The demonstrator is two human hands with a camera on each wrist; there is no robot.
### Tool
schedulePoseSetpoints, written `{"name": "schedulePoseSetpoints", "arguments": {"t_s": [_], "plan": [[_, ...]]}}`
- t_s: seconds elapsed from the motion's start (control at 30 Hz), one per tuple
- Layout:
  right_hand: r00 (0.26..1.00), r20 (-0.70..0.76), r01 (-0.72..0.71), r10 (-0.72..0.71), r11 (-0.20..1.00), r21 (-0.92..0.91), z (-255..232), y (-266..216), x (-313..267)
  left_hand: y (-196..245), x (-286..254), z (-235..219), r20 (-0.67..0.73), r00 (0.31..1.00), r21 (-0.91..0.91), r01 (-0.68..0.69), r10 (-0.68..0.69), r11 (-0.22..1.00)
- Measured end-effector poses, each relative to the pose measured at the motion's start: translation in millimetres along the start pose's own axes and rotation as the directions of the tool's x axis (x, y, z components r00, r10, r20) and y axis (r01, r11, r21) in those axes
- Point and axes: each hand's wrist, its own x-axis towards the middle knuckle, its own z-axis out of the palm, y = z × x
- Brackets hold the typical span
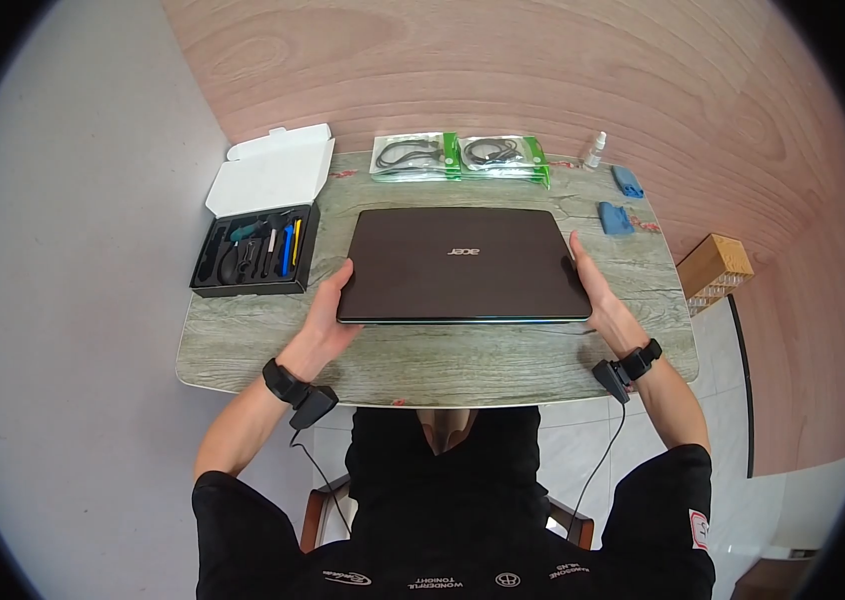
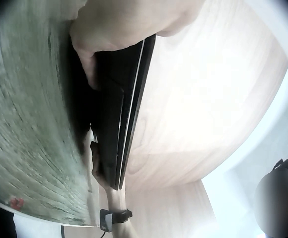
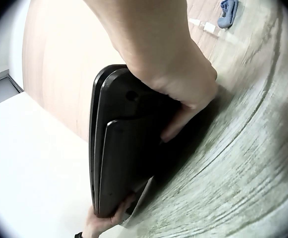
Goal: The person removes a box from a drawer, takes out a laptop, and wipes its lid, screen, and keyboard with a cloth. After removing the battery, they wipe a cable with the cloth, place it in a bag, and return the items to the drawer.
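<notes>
A closed dark brown Acer laptop lies level over the middle of the table, lid up. Its left side is held by my left hand, thumb along the lid's edge. At the opposite side my right hand grips with the thumb up by the lid. Both wrist views show fingers curled beneath the black underside, which is raised over the tabletop with a dark shadow below. In the right wrist view the right hand covers the near corner of the base; some fingertips are hidden under it.
An open black tool box with a white lid stands at the left, holding several small tools. Two bagged cables lie at the back. A small clear bottle and two blue cloths sit at the back right. A wooden box is beyond the right edge.
</notes>
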Motion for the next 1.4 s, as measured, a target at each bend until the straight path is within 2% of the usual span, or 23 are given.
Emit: {"name": "schedulePoseSetpoints", "arguments": {"t_s": [0.07,0.17,0.23,0.33,0.47,0.63,0.83,0.97,1.23,1.4], "plan": [[0.999,-0.016,-0.028,0.028,0.999,-0.024,6,-1,-12,0,1,-1,-0.031,0.999,-0.004,0.005,-0.006,1.000],[1.000,-0.013,0.015,-0.016,0.997,-0.074,-12,6,-10,0,1,-2,-0.043,0.999,-0.021,0.019,-0.020,1.000],[0.992,-0.083,0.088,-0.097,0.991,-0.101,-9,12,-16,1,0,-1,-0.037,0.999,-0.022,0.023,-0.024,0.999],[0.970,-0.145,0.171,-0.195,0.972,-0.161,11,11,-34,-3,2,-3,-0.016,0.999,0.004,-0.033,0.034,0.999],[0.935,-0.193,0.257,-0.298,0.943,-0.213,25,10,-43,-8,-10,8,-0.075,0.971,0.110,-0.220,0.229,0.969],[0.936,-0.191,0.249,-0.296,0.940,-0.234,32,12,-45,-18,5,-14,0.057,0.950,0.198,-0.313,0.308,0.929],[0.943,-0.119,0.271,-0.310,0.926,-0.264,25,21,-40,-29,7,-16,-0.024,0.937,0.280,-0.330,0.350,0.902],[0.937,-0.081,0.308,-0.340,0.913,-0.269,15,30,-35,-34,4,-12,-0.006,0.913,0.333,-0.382,0.407,0.862],[0.932,-0.078,0.328,-0.355,0.914,-0.239,20,34,-37,-31,1,-8,-0.061,0.898,0.435,-0.369,0.436,0.821],[0.935,-0.069,0.327,-0.348,0.920,-0.214,22,32,-40,-32,1,-7,-0.050,0.903,0.402,-0.374,0.427,0.836]]}}
